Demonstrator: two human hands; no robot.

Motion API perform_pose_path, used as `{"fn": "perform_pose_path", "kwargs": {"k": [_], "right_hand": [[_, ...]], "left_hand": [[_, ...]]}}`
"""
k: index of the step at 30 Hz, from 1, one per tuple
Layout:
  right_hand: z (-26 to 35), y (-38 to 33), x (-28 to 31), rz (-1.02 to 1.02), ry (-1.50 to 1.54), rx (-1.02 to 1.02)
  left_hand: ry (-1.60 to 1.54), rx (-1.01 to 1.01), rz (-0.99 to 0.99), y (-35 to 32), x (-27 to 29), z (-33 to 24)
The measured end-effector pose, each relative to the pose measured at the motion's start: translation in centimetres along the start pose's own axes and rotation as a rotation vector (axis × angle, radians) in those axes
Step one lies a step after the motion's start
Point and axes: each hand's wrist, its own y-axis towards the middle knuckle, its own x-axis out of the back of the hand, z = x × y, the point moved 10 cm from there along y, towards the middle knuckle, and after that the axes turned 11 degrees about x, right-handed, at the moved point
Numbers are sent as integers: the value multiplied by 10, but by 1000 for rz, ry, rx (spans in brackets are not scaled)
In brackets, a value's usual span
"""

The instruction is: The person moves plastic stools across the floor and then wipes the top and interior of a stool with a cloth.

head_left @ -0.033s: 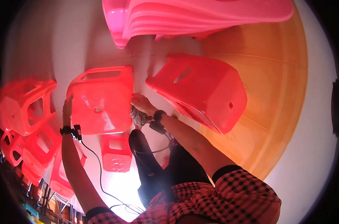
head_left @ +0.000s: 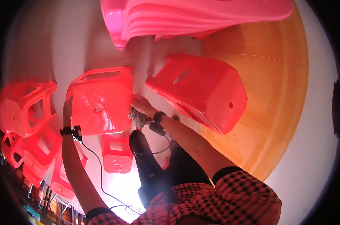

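A red plastic stool (head_left: 100, 88) with a ringed seat and a small centre hole is between my two hands, its seat facing me. Along its left side, my left hand (head_left: 67, 111) holds the edge, with the fingers partly hidden. My right hand (head_left: 142, 105) is at the stool's right side, closed over a crumpled grey cloth (head_left: 140, 118). The cloth is against that side, just above my knee. Each wrist wears a black band with a small device.
Another red stool (head_left: 203, 90) lies tilted to the right by an orange curved surface (head_left: 267, 93). Several red stools, one of them here (head_left: 27, 108), crowd the left. A smaller red stool (head_left: 117, 153) is below. Pink stacked plastic (head_left: 192, 17) stands beyond. A black cable (head_left: 101, 168) trails from my left wrist.
My right hand and the cloth have shifted very slightly left along the stool's side. My left hand and the stools look the same.
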Motion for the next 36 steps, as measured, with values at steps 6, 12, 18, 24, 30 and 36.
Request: {"fn": "perform_pose_path", "kwargs": {"k": [6,12,18,24,30,36], "right_hand": [[28,-41,10,-93,-157,241],[-42,-123,28,-109,126,-30],[-21,-231,52,277,-246,465],[-97,-286,171,-536,983,-272],[-104,-280,182,-423,920,-171],[-66,-259,244,-578,1352,84]], "left_hand": [[344,-18,-317,9,1,-41],[461,-750,-270,-55,-123,-170],[143,-1109,359,-165,-268,-261],[181,-710,492,-199,-336,-323],[368,-446,635,-181,-327,-312],[245,-402,686,-206,-310,-324]]}}
